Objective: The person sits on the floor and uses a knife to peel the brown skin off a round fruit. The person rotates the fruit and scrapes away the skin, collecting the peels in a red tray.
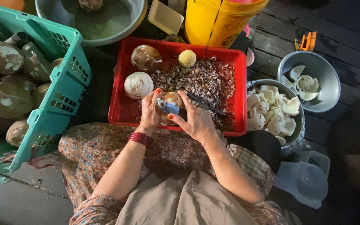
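Observation:
My left hand (pixel 150 111) grips a partly peeled coconut kernel (pixel 173 99) over the front edge of a red crate (pixel 123 109). My right hand (pixel 197 118) holds a blue-handled peeler (pixel 168 107) against the kernel, its blade touching the brown skin. A dark knife (pixel 205 104) lies on the shavings just behind my right hand. Brown peel shavings (pixel 196 79) fill the crate's middle. Two partly peeled coconuts (pixel 138 85) rest at the crate's left, and a small pale round piece (pixel 187 58) at the back.
A green crate (pixel 59 79) of several brown coconuts stands left. A metal basin (pixel 130 25) and a yellow bucket (pixel 217 21) sit behind. Right: a metal pot (pixel 298 125) full of white coconut pieces, a steel bowl (pixel 326 87) with shell pieces, a clear plastic jug (pixel 309 177).

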Motion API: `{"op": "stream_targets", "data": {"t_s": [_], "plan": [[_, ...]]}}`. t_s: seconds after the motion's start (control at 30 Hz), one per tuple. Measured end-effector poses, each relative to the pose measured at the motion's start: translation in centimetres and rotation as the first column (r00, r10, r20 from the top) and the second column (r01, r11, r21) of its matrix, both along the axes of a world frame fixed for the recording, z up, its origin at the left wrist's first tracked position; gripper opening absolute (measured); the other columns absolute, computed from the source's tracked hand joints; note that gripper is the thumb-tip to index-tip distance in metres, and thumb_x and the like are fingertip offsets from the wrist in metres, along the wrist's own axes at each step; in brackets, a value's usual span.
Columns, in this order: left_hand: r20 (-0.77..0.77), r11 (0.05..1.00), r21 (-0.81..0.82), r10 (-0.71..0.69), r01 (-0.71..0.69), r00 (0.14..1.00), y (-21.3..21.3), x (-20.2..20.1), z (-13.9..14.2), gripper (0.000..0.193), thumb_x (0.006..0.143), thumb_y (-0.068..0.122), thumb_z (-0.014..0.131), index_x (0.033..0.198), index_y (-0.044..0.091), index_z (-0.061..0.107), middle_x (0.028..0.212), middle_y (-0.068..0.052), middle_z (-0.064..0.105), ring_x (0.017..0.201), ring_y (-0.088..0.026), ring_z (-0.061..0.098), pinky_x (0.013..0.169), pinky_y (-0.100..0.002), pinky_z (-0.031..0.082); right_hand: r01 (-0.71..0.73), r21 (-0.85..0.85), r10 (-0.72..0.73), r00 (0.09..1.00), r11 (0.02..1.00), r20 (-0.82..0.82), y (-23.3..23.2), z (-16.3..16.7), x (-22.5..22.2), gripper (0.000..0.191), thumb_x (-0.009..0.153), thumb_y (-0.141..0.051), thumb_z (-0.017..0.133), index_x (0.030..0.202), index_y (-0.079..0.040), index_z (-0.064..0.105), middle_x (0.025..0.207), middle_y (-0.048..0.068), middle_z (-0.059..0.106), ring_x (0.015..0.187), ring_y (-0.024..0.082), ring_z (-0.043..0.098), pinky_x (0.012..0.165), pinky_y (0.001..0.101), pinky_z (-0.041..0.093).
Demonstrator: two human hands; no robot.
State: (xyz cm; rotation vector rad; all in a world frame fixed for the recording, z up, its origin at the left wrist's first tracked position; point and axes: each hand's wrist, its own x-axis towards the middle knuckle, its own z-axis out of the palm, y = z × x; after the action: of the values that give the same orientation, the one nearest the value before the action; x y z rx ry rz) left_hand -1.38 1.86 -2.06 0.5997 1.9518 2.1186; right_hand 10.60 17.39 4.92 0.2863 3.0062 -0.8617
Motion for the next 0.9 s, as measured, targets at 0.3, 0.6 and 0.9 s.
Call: {"op": "stream_targets", "data": {"t_s": [0.3, 0.6, 0.9], "plan": [[-0.139, 0.966, -0.225, 0.101, -0.131, 0.985, 0.6, 2.6, 1.0, 0.046, 0.112, 0.033, 0.045, 0.094, -0.005, 0.064, 0.07, -0.014, 0.06, 0.063, -0.02, 0.051, 0.061, -0.036, 0.046, 0.089, -0.132, -0.08, 0.994, 0.987, 0.07, 0.2, -1.1, -1.1, 0.076, 0.098, -0.079, 0.029, 0.15, -0.024, 0.04, 0.078, 0.014, 0.073, 0.066, 0.035, 0.072, 0.058, 0.0462, 0.056], [-0.095, 0.983, -0.156, 0.08, -0.094, 0.992, 0.8, 1.2, -0.9, 0.047, 0.114, 0.033, 0.045, 0.097, -0.006, 0.064, 0.075, -0.012, 0.064, 0.069, -0.015, 0.056, 0.065, -0.032, 0.049, -0.006, -0.084, 0.014, 0.996, 0.996, 0.092, 0.7, 1.3, 0.2, 0.092, 0.088, -0.076, 0.044, 0.162, -0.026, 0.024, 0.081, 0.025, 0.074, 0.072, 0.043, 0.072, 0.063, 0.0528, 0.052], [-0.285, 0.957, -0.16, 0.189, -0.241, 0.94, 1.3, 2.1, -1.6, 0.045, 0.114, 0.03, 0.043, 0.099, -0.005, 0.066, 0.08, -0.014, 0.068, 0.07, -0.028, 0.065, 0.064, -0.04, 0.052, 0.11, -0.094, -0.09, 0.976, 0.989, 0.197, -0.3, -0.2, -1.4, 0.079, 0.094, -0.079, 0.026, 0.145, -0.021, 0.042, 0.087, 0.02, 0.077, 0.078, 0.038, 0.075, 0.064, 0.0487, 0.062]]}}
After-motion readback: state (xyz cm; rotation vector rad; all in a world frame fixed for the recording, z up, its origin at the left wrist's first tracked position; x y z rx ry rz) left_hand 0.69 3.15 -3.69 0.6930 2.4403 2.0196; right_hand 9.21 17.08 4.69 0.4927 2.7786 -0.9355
